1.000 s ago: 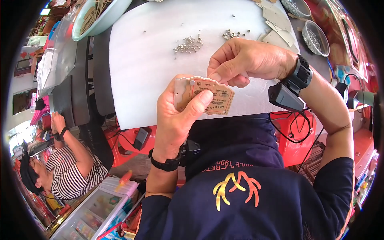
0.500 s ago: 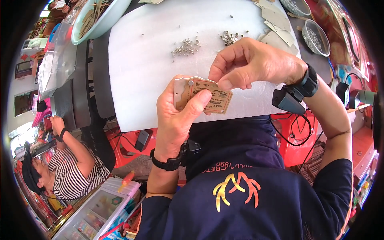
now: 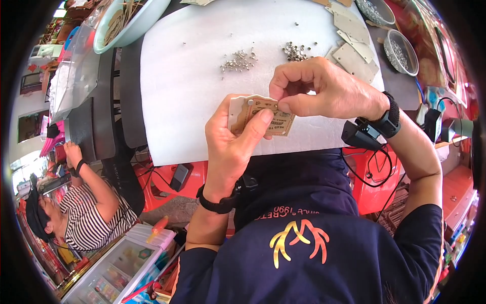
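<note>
My left hand [image 3: 235, 144] holds a small tan printed card tag [image 3: 263, 115] over the near edge of a white foam sheet [image 3: 187, 86], thumb pressed across its face. A small silver stud sits at the tag's upper left corner. My right hand [image 3: 324, 88] pinches the tag's top edge with fingertips curled together. Two little heaps of silver metal studs [image 3: 239, 61] and eyelets [image 3: 296, 49] lie on the sheet beyond the hands.
Blank tan card pieces [image 3: 354, 45] lie at the sheet's far right beside two round dishes of metal parts [image 3: 400, 50]. A pale bowl [image 3: 129, 23] stands far left. A person in a striped shirt [image 3: 86, 218] sits at lower left near a glass-topped box [image 3: 121, 263].
My right hand has shifted slightly right and lower onto the tag's top edge. The left hand keeps the tag in nearly the same place.
</note>
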